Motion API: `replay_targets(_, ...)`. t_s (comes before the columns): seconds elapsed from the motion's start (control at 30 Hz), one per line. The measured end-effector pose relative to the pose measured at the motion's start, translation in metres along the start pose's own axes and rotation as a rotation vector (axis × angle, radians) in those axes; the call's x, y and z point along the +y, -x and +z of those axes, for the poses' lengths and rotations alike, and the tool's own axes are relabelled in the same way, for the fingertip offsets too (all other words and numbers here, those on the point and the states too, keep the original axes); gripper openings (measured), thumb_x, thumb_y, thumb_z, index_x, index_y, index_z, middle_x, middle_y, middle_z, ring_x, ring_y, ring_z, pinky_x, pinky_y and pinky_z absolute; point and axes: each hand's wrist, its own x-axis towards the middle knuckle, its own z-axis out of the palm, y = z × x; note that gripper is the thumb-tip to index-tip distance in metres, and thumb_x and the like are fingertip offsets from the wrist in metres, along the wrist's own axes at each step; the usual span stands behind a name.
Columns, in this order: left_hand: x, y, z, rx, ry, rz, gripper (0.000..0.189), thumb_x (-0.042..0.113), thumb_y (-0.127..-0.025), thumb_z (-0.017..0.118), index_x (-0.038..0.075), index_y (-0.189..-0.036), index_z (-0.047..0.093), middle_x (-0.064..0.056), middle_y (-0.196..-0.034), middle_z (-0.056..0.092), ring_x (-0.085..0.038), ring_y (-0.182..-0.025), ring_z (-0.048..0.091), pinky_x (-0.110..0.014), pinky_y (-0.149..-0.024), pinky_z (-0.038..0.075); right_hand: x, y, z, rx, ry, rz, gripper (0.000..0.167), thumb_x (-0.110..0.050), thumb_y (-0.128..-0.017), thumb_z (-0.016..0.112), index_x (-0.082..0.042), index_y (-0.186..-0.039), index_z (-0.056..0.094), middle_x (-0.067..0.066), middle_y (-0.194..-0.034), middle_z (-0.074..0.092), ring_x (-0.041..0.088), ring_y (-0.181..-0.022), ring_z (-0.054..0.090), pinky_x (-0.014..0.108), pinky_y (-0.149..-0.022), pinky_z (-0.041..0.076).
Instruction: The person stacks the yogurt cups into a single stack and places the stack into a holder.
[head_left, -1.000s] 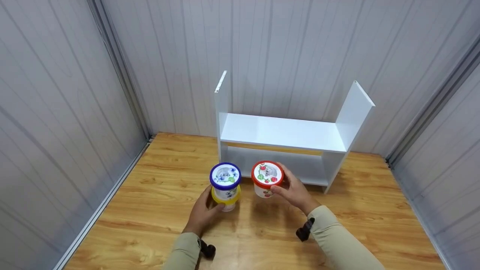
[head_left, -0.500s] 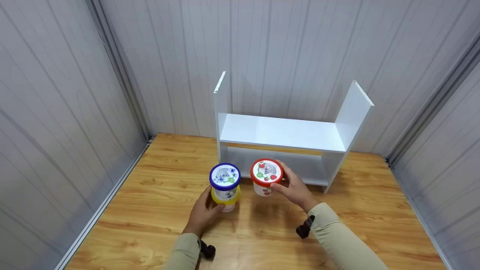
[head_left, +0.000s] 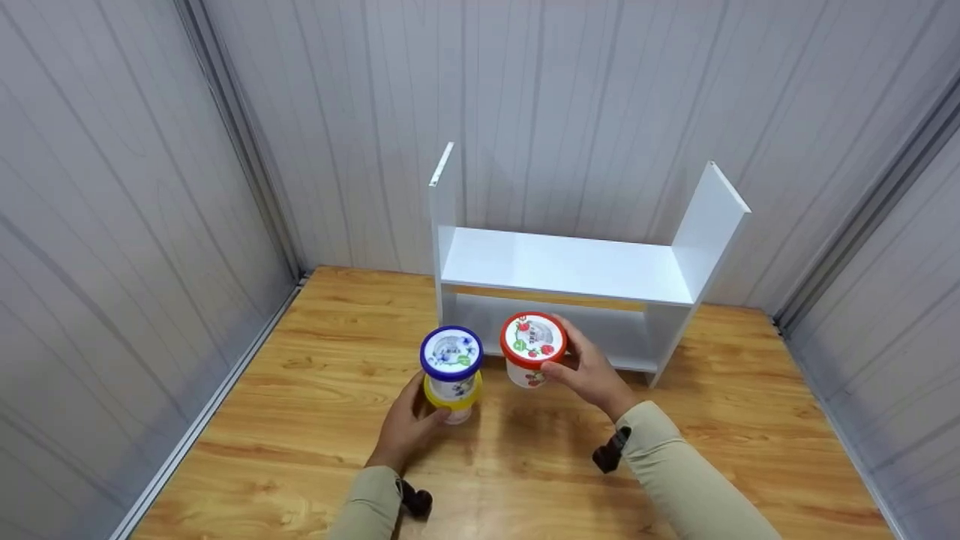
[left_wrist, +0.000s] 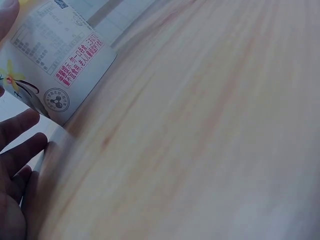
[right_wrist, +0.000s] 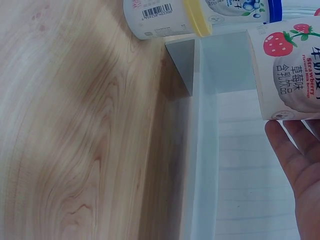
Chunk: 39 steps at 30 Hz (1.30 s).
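Red-lidded tub (head_left: 534, 341), strawberries on lid and side, sits in the right hand (head_left: 596, 376): thumb on the near side, fingers bent round the right and far side, a firm-looking hold. Judging by the shadow below it, clear of the bench. Long axis roughly upright; any slight tilt hard to call.

Key relation: blue-lidded tub (head_left: 451, 354) lies just left of the red one, a narrow gap between, not touching. It stands on the yellow-lidded tub (head_left: 455, 403), the pair stacked upright on the bench (head_left: 300, 435). From the right fingers, the stack is to the left and a little nearer the person; left hand (head_left: 405, 427) is the closer one to it, gripping the yellow-lidded tub low down, thumb on the near side, fingers at the left. Nothing seen touching the blue-lidded tub except the one beneath.

Farther out: white shelf unit (head_left: 566, 262), two levels between tall side panels, beyond the tubs and mostly to their right. Red tub overlaps its lower level from the head view but appears in front of it. Pale wood-patterned wall (head_left: 360, 135) behind.
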Motion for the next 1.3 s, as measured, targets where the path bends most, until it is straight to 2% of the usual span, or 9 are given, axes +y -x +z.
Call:
replay_targets(0.17, 0.0, 0.0, 0.0, 0.003, 0.003, -0.004, 0.09, 0.043, -0.084, 0.082, 0.024, -0.158, 0.035, -0.002, -0.157, 0.043, -0.025, -0.148, 0.034, -0.049, -0.123, 0.023, -0.005, -0.001, -0.001, -0.001, 0.006, 0.02, 0.09, -0.02, -0.09, 0.078, -0.011, -0.161, 0.023, 0.014, -0.142, 0.051, 0.03, -0.126, 0.054, 0.039, -0.102, 0.052)
replay_targets(0.33, -0.001, 0.001, 0.0, -0.013, 0.031, -0.025, 0.092, 0.044, -0.083, 0.083, 0.021, -0.158, 0.035, -0.003, -0.158, 0.041, -0.026, -0.148, 0.033, -0.047, -0.123, 0.024, -0.008, -0.004, -0.001, -0.015, 0.004, 0.002, 0.089, -0.016, -0.091, 0.077, -0.009, -0.161, 0.022, 0.017, -0.142, 0.051, 0.034, -0.125, 0.055, 0.046, -0.102, 0.052)
replay_targets(0.6, 0.002, 0.002, 0.001, -0.005, -0.014, -0.068, 0.095, 0.054, -0.081, 0.081, 0.024, -0.158, 0.035, 0.0, -0.159, 0.04, -0.024, -0.148, 0.032, -0.047, -0.123, 0.024, -0.016, -0.008, -0.006, -0.007, 0.038, -0.023, 0.086, -0.017, -0.092, 0.076, -0.008, -0.16, 0.025, 0.013, -0.142, 0.052, 0.031, -0.123, 0.056, 0.044, -0.101, 0.052)
replay_targets(0.83, 0.0, 0.0, 0.0, -0.007, -0.025, -0.025, 0.093, 0.05, -0.082, 0.081, 0.02, -0.158, 0.035, -0.003, -0.158, 0.041, -0.027, -0.148, 0.034, -0.049, -0.122, 0.024, -0.024, -0.012, -0.008, -0.005, 0.016, -0.029, 0.085, -0.016, -0.092, 0.076, -0.01, -0.161, 0.025, 0.013, -0.143, 0.051, 0.031, -0.124, 0.054, 0.045, -0.103, 0.05)
replay_targets(0.97, -0.002, 0.0, 0.0, -0.013, -0.001, -0.005, 0.092, 0.046, -0.083, 0.082, 0.022, -0.158, 0.035, -0.002, -0.157, 0.042, -0.025, -0.147, 0.035, -0.048, -0.122, 0.025, -0.028, -0.016, -0.008, -0.012, -0.004, -0.042, 0.084, -0.016, -0.092, 0.076, -0.012, -0.16, 0.027, 0.012, -0.14, 0.053, 0.029, -0.121, 0.055, 0.039, -0.1, 0.052)
replay_targets(1.1, -0.002, 0.0, -0.001, -0.018, 0.015, 0.005, 0.091, 0.044, -0.083, 0.083, 0.023, -0.158, 0.035, -0.002, -0.157, 0.043, -0.025, -0.146, 0.036, -0.046, -0.122, 0.027, -0.029, -0.018, -0.006, -0.013, 0.014, -0.072, 0.084, -0.016, -0.091, 0.076, -0.013, -0.16, 0.029, 0.01, -0.139, 0.054, 0.028, -0.12, 0.056, 0.036, -0.099, 0.052)
replay_targets(1.3, 0.0, 0.0, -0.001, -0.032, 0.03, 0.007, 0.09, 0.04, -0.085, 0.082, 0.018, -0.159, 0.034, -0.005, -0.157, 0.043, -0.025, -0.146, 0.036, -0.043, -0.121, 0.028, -0.032, -0.021, -0.003, -0.023, 0.017, -0.094, 0.084, -0.018, -0.092, 0.076, -0.015, -0.161, 0.027, 0.008, -0.14, 0.053, 0.027, -0.121, 0.055, 0.037, -0.102, 0.051)
